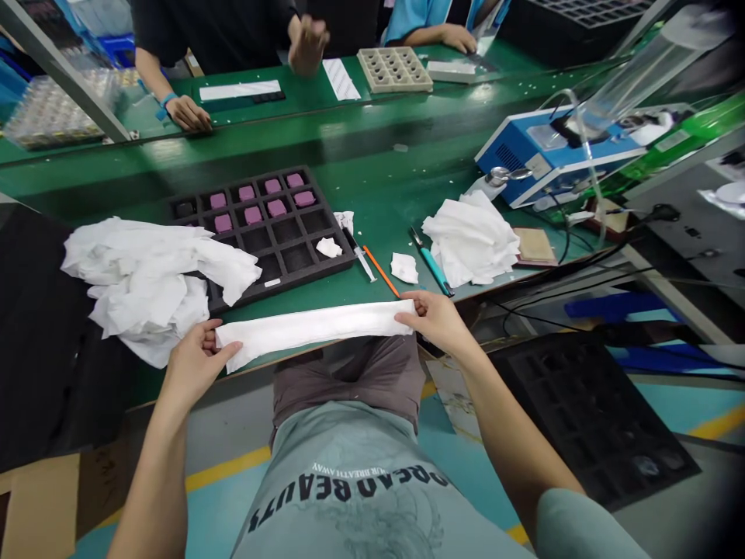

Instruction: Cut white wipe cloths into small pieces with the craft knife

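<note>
Between my two hands a long folded strip of white tissue (317, 326) is stretched sideways over the front edge of the green bench. My left hand (201, 353) pinches its left end, thumb on top. At the other end, my right hand (434, 314) grips it between thumb and fingers. Just beyond the strip lie an orange stick (381, 272), a dark-and-clear syringe-like tool (359, 255), a teal-handled cutter or pen (434, 265) and a small folded tissue piece (404, 268). A black foam tray (303, 268) with several purple blocks (251, 215) sits behind.
Crumpled white tissues (151, 272) cover the tray's left part; another tissue pile (471, 237) lies right. A blue machine (547, 151) stands at the back right, with cables below. Across the bench, two co-workers' hands (189, 114) are near a beige compartment tray (394, 70).
</note>
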